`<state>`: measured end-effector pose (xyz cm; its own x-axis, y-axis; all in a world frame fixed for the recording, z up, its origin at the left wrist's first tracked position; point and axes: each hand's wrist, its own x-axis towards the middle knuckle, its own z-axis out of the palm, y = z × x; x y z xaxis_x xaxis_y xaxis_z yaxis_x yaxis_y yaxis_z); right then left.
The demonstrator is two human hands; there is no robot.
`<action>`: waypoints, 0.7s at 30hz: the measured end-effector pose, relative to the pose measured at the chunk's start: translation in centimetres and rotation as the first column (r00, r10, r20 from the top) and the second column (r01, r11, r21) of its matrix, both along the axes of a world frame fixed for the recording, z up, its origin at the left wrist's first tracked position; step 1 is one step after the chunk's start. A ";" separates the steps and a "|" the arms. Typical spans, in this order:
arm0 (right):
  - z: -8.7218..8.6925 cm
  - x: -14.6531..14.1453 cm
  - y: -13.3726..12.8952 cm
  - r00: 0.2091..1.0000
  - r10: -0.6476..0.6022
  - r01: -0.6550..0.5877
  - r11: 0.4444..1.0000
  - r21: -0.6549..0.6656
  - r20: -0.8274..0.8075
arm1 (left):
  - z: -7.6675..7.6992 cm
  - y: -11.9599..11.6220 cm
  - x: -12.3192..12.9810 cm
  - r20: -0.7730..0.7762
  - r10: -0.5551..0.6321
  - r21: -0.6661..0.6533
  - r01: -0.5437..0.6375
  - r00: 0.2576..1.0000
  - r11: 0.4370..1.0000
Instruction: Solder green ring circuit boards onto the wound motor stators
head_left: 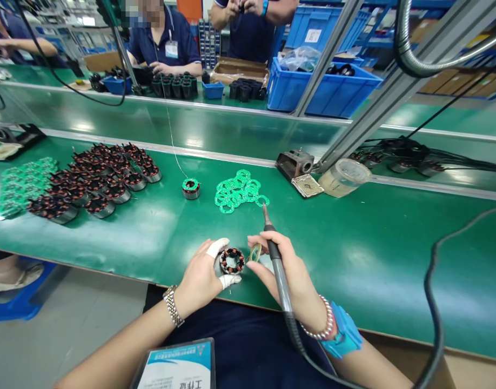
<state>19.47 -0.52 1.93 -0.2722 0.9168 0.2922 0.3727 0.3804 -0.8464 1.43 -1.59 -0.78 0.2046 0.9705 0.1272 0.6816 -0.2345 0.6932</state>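
One left hand (203, 275) pinches a wire ring (225, 262) at six o'clock round its outside, likely hard and heavy, while the right hand (294, 273), toward five o'clock, pinches a likely light, bendy yellow band (259, 250) and holds a soldering iron (277, 259).

Single head-worn view, facing forward and down, near above left hand (201, 276) and right hand (300, 276), bench (353, 248) beyond.

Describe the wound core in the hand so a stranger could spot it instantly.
At the near edge of the green bench, find the left hand, its thumb and a finger covered in white. The wound core sits between those tips, its hollow facing up. Unlike the lone core farther off, topped with a green ring, its copper windings lie uncovered.
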 end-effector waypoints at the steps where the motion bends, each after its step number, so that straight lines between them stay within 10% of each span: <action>1: 0.2 -0.2 0.0 0.999 0.026 -0.027 0.999 0.041 0.031 | 0.0 0.0 0.0 0.020 0.011 -0.015 -0.011 1.000 1.000; 21: -0.1 -1.3 0.9 0.947 0.222 -0.256 0.958 0.127 0.233 | 0.4 0.5 -0.3 0.059 -0.104 0.023 0.103 0.993 0.994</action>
<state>18.20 0.40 1.84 -0.5494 0.7655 0.3349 0.4202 0.5996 -0.6811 1.14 -1.05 -0.35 0.2955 0.9416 0.1613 0.6100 -0.3159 0.7267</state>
